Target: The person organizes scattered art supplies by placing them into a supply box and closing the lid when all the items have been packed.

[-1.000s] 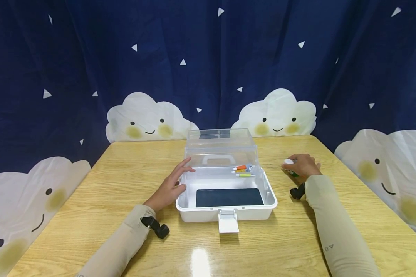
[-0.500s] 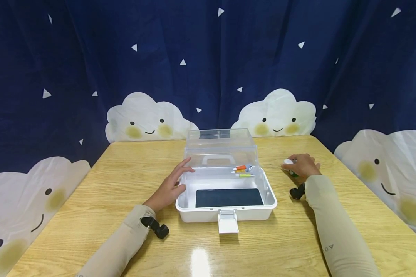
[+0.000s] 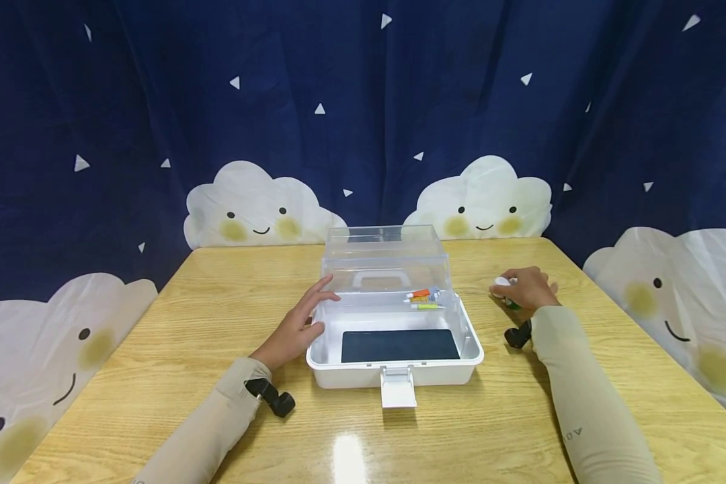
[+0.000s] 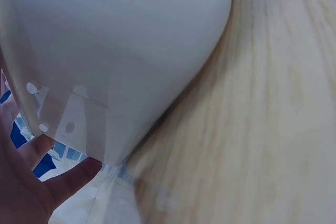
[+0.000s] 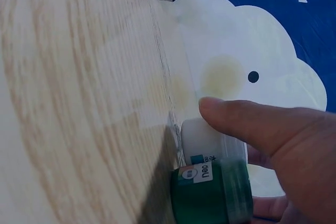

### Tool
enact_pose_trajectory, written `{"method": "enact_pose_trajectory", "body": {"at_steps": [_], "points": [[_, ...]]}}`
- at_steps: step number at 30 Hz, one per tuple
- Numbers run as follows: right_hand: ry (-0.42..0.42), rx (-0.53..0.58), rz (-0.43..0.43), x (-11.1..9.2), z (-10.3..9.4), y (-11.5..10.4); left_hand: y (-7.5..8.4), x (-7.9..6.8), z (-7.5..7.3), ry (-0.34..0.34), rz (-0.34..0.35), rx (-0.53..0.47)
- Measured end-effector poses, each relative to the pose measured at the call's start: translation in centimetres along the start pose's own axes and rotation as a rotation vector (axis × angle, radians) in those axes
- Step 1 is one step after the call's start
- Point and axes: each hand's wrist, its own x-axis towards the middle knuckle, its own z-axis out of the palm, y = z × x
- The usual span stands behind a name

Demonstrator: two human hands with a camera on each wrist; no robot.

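A white storage box (image 3: 351,378) stands mid-table with its clear lid (image 3: 387,245) raised at the back. My left hand (image 3: 290,336) rests at the box's left side, fingers spread; in the left wrist view fingertips touch the box wall (image 4: 131,66). On the right of the table, my right hand (image 3: 529,288) holds a small white jar (image 5: 197,137), thumb on its near side and other fingers behind. A green jar (image 5: 202,198) with a clear lid sits right against it. Several small paint tubes (image 3: 425,306) show at the back right of the box.
Inside the box lies a dark rectangular panel (image 3: 399,345). Its white latch (image 3: 398,390) hangs down at the front. A wooden table (image 3: 248,282) carries everything, and a blue curtain (image 3: 363,81) with cloud figures hangs behind it.
The right hand has shifted very slightly left with the white jar. The left hand and the box look the same.
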Motion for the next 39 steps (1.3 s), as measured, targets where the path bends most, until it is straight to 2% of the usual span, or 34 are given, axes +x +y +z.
{"method": "enact_pose_trajectory", "body": {"at_steps": [22, 27, 33, 39], "points": [[0.031, 0.023, -0.021, -0.1, -0.7, -0.8, -0.1, 0.0, 0.0, 0.002, -0.004, -0.006], [0.045, 0.02, -0.054, -0.5, -1.3, -1.5, -0.1, 0.0, 0.0, 0.001, 0.006, -0.006], [0.106, 0.017, -0.114, -0.9, -2.1, -2.6, -0.1, 0.0, 0.0, 0.0, 0.002, -0.001], [0.142, 0.032, -0.139, -1.2, -2.7, -3.6, -0.1, 0.0, -0.1, -0.002, 0.006, 0.004]]}}
